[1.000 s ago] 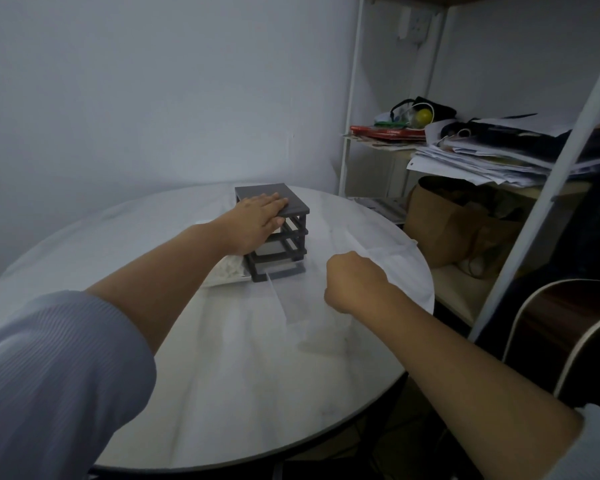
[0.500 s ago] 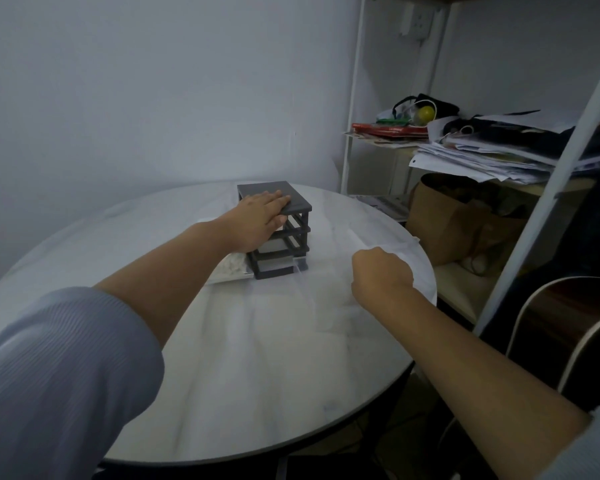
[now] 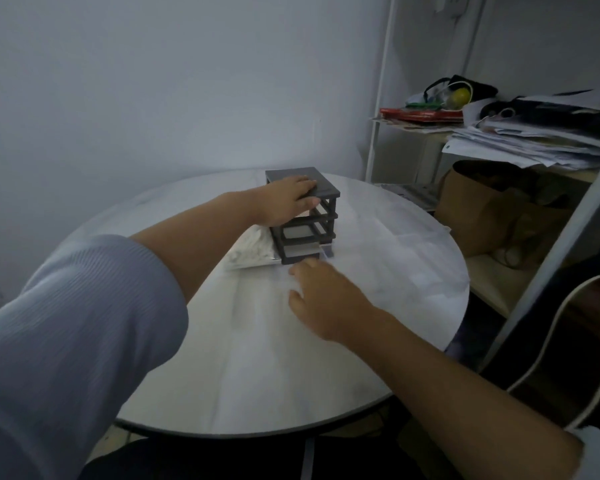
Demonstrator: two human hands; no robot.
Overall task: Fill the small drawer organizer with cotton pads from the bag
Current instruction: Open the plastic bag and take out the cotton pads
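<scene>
A small dark grey drawer organizer (image 3: 307,233) with three tiers stands at the far middle of the round white table (image 3: 257,358). My left hand (image 3: 284,202) lies flat on its top, thumb down the front edge, holding it. A clear bag of white cotton pads (image 3: 253,251) lies against the organizer's left side, partly hidden by my left forearm. My right hand (image 3: 326,296) rests low on the table just in front of the bottom tier, fingers spread and empty. The fingertips are close to the bottom drawer front.
The table's right edge (image 3: 465,271) lies near a white metal shelf (image 3: 378,116) stacked with papers (image 3: 534,140), and a brown paper bag (image 3: 482,209) sits below. A guitar body (image 3: 586,341) leans at the right. A faint clear rectangle (image 3: 426,275) lies on the table.
My right hand was a closed fist off to the right; it has opened and moved left to the organizer's bottom tier. My left hand has stayed on the organizer's top.
</scene>
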